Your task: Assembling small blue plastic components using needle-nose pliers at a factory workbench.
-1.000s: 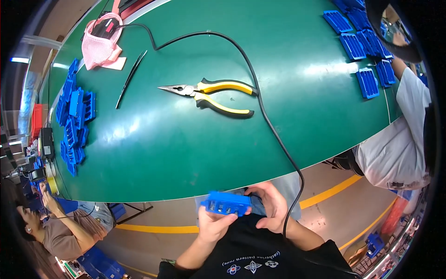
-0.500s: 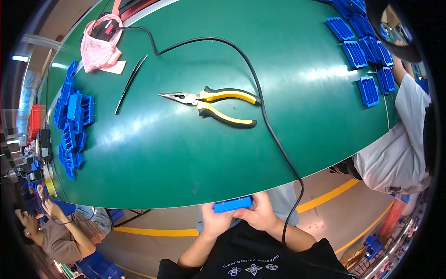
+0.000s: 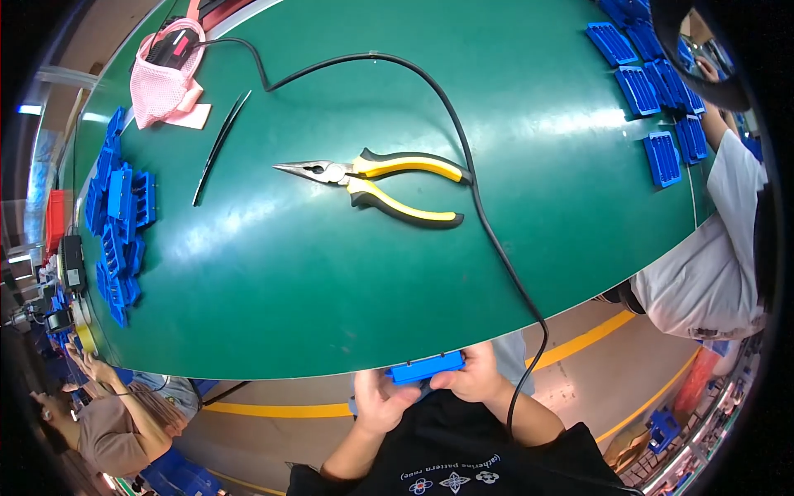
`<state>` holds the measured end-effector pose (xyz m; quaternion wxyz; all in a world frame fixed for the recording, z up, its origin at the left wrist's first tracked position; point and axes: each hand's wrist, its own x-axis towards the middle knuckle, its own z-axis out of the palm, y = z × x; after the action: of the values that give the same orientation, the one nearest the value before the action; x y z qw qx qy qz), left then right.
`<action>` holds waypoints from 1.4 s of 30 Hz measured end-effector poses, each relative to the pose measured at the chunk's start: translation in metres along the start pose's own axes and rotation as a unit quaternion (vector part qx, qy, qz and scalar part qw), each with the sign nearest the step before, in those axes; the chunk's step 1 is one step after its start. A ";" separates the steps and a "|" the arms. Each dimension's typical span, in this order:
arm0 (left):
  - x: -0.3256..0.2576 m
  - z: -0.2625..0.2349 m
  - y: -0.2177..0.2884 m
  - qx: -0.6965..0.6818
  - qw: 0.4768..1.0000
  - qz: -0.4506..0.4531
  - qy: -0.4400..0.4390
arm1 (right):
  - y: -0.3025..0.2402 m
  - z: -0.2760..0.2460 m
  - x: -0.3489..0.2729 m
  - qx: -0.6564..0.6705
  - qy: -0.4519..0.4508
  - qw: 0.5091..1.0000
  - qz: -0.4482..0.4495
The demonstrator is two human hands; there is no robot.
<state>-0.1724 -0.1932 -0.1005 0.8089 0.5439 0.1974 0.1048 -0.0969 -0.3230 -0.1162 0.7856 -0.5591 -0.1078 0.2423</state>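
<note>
Both hands hold one blue plastic part (image 3: 427, 367) just below the near edge of the green table (image 3: 273, 281), close to the person's chest. The left hand (image 3: 382, 402) grips its left end with fingers curled up around it, and the right hand (image 3: 470, 379) pinches its right end from the near side, thumb and fingers closed on the piece. The part lies roughly level, seen edge-on, so its face cannot be made out.

On the table, well apart from the hands, long-nose pliers (image 3: 376, 183) with yellow-and-black handles lie with their tip pointing left. A black cable (image 3: 463, 165) curves across the far half of the tabletop, passes just beside the pliers' handles and drops over the near edge beside the right hand. Black tweezers (image 3: 219, 147) lie left of the pliers, near a pink mesh bag (image 3: 161, 78) at the far left. A heap of blue plastic parts (image 3: 120, 219) sits along the left edge, and more blue parts (image 3: 653, 91) lie at the far right, where another person in a white shirt (image 3: 707, 256) stands.
</note>
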 end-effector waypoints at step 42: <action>-0.007 0.033 0.023 -0.040 0.959 0.078 -0.268 | -0.018 -0.018 -0.031 0.071 -0.139 0.987 -0.033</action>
<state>-0.1635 -0.2146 -0.0666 0.8425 0.5329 -0.0739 0.0262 -0.1111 -0.3581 -0.1022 0.8081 -0.4592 -0.2163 0.2987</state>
